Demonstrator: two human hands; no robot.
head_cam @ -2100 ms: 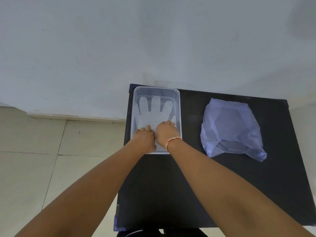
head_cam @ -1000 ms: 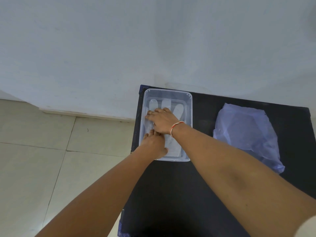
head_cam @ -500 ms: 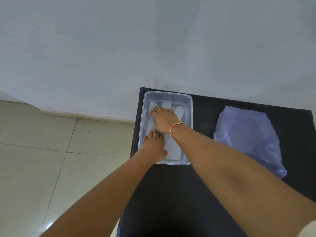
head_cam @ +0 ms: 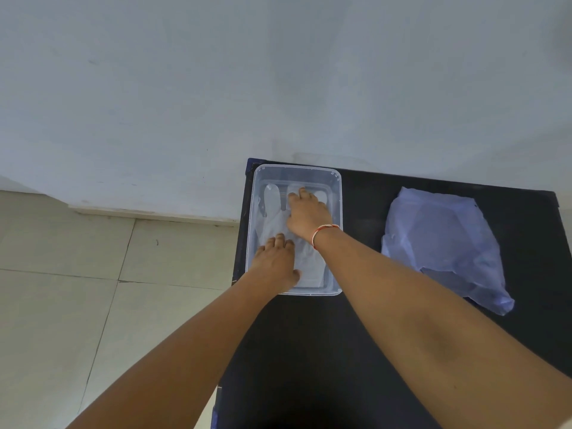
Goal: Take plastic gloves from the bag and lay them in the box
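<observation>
Box: a clear rectangular plastic box (head_cam: 336, 193) stands on the far left corner of the black table (head_cam: 356, 351), its long side running away from the person.
Glove: a thin, translucent white plastic glove (head_cam: 272, 224) lies flat on the box floor, finger sleeves toward the far wall of the box, cuff toward the near wall.
Left hand: the left hand (head_cam: 276, 264) lies palm down over the cuff end of the glove, at the near left part of the box, fingers stretched flat and together, gripping nothing.
Right hand: the right hand (head_cam: 307, 215) lies palm down farther into the box, over the glove's finger sleeves, fingers extended and slightly spread, pressing rather than grasping.
Wristband: a red and white band (head_cam: 323, 232) circles the right wrist, over the box.
Bag: a crumpled pale blue plastic bag (head_cam: 445, 246) lies on the table well to the right of the box, apart from both hands.
</observation>
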